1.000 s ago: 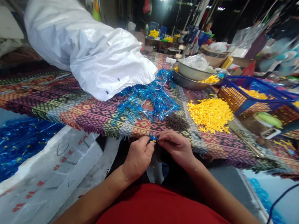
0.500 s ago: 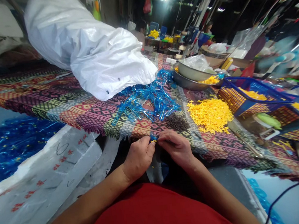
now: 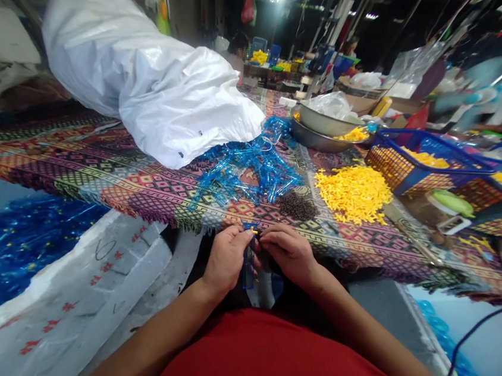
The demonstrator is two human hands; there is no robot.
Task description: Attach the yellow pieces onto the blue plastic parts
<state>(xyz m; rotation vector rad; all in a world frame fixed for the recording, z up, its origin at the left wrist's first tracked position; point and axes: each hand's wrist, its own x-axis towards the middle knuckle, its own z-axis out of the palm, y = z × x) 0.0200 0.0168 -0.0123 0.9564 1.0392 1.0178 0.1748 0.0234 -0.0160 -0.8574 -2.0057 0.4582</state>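
Note:
At the front edge of the patterned cloth, my left hand point(image 3: 226, 257) is closed on a blue plastic piece point(image 3: 248, 272) with a small yellow part point(image 3: 252, 230) at its top. Close on its right is my right hand point(image 3: 291, 252), fingers pressed together; whatever they pinch is too small to make out. Beyond my hands lie a pile of clear blue plastic pieces point(image 3: 249, 167), a small heap of dark bits point(image 3: 298, 206) and a larger heap of yellow parts point(image 3: 354, 194).
A big white sack point(image 3: 169, 95) lies across the patterned cloth point(image 3: 143, 190). Metal bowls point(image 3: 317, 136) and blue baskets point(image 3: 410, 165) of yellow parts stand right. A white foam box point(image 3: 85, 277) borders blue pieces at lower left. A fan blurs at far right.
The blue piece and its yellow part have shifted slightly left with my left hand, and more of the blue piece shows below. A small gap has opened between my hands.

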